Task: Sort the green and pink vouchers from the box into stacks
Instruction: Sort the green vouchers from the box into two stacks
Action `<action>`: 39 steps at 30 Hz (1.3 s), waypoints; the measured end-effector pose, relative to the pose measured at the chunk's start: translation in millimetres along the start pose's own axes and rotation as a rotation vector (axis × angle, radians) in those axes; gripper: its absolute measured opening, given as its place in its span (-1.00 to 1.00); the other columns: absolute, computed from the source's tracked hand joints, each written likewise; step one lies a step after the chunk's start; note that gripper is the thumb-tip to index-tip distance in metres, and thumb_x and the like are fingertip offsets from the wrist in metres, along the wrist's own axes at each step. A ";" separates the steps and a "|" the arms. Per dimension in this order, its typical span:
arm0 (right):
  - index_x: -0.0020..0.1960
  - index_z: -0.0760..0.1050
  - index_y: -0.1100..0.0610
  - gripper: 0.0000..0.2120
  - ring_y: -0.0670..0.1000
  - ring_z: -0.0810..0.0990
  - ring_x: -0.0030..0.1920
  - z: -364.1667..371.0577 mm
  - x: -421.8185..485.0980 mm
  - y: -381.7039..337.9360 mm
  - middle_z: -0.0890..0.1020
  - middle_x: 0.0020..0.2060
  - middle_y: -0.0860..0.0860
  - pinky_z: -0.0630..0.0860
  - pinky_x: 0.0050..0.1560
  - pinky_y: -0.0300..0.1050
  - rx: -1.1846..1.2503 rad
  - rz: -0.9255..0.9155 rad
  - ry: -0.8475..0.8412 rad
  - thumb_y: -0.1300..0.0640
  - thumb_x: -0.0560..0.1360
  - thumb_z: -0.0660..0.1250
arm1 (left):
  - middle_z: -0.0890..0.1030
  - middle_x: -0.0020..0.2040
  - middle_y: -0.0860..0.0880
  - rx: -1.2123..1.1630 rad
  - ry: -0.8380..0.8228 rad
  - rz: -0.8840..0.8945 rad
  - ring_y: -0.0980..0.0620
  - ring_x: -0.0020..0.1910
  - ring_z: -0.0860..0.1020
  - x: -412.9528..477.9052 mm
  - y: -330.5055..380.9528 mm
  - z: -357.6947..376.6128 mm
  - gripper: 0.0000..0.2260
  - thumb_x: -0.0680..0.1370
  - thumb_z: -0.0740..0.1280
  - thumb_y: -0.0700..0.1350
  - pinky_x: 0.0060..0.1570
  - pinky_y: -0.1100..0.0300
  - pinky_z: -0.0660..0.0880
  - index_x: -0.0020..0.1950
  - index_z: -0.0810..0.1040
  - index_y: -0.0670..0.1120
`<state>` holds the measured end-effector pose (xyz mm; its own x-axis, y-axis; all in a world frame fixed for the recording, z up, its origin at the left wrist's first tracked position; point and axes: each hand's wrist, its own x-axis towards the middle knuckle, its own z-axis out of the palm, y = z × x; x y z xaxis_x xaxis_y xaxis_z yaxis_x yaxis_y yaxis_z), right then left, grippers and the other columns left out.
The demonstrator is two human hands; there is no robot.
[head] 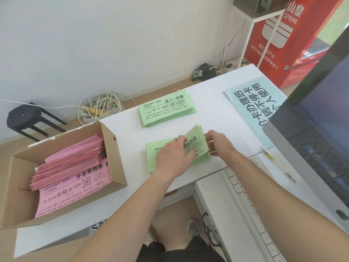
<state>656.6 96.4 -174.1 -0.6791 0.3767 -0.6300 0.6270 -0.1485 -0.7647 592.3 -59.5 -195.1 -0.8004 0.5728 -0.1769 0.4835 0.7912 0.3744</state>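
Two green voucher stacks on the white surface (217, 114): far green stack (167, 108) at frame centre, near green stack (153, 156) just below it, well apart. Left hand (174, 156) pressed flat on the near stack, fingers spread, gripping nothing. Right hand (220, 143) pinching that stack's right edge, fingers curled. Pink vouchers (69, 167) piled in the cardboard box (115, 148), lower left.

Both hands are on a green voucher stack (200, 148) near the front edge of the white desk (213, 95): left hand (174, 157) pressed flat on top, right hand (220, 143) pinching its right end. Second green stack (167, 108) sits toward the back edge. Cardboard box (20, 201) at the left edge holds pink vouchers (73, 178).
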 end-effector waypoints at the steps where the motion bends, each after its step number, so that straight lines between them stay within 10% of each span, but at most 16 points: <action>1: -0.09 0.53 0.18 -0.64 0.09 0.50 -0.19 1.2 -0.6 0.5 0.59 -0.25 0.11 0.43 -0.04 0.00 0.036 -0.005 0.001 -0.11 0.44 0.19 | 0.60 0.24 0.10 -0.011 -0.026 -0.043 -0.06 0.15 0.58 2.0 2.3 -3.9 -0.55 0.58 0.15 0.25 0.09 0.02 0.50 0.37 0.39 0.04; 9: 0.06 0.57 0.26 -0.69 0.12 0.63 -0.17 16.6 -2.3 4.5 0.59 -0.16 0.09 0.57 0.01 -0.01 0.231 -0.073 -0.005 0.10 0.59 0.13 | 0.65 -0.04 -0.11 -0.193 -0.179 -0.304 -0.17 -0.09 0.60 26.3 17.9 -48.3 -0.22 0.42 0.08 0.52 0.01 -0.04 0.55 0.08 0.54 -0.18; 16: 0.08 0.66 0.14 -0.58 0.19 0.66 0.08 25.2 -5.0 0.8 0.57 0.08 0.08 0.59 0.20 0.07 0.277 -0.067 -0.036 0.00 0.42 0.15 | 0.57 -0.16 -0.06 -0.402 -0.229 -0.393 -0.06 -0.16 0.62 32.9 10.9 -62.7 -0.66 0.47 0.45 0.13 -0.05 -0.03 0.68 -0.14 0.47 -0.13; 33: 0.07 0.68 0.06 -0.61 0.07 0.66 0.09 26.9 -8.6 -13.3 0.65 0.14 -0.04 0.57 0.20 0.04 0.072 -0.134 -0.210 -0.04 0.42 0.18 | 0.65 -0.09 -0.08 -0.494 -0.095 -0.595 -0.06 -0.14 0.62 27.3 -19.4 -45.8 -0.42 0.24 0.63 0.15 -0.27 0.12 0.48 0.04 0.56 -0.18; 39: 0.12 0.63 0.20 -0.70 0.21 0.65 0.08 2.4 15.3 -0.2 0.68 0.08 0.15 0.54 0.19 0.14 -0.205 -0.118 0.080 0.11 0.54 0.21 | 0.65 0.11 -0.12 -0.576 -0.077 -0.599 -0.13 0.06 0.61 25.3 -26.8 -39.6 -0.24 0.20 0.65 0.16 -0.14 0.09 0.49 0.25 0.53 -0.21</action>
<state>645.2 100.0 -184.0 -0.7250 0.4528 -0.5189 0.6151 0.0867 -0.7837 545.0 -74.7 -173.5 -0.8278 0.1197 -0.5481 -0.2901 0.7450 0.6007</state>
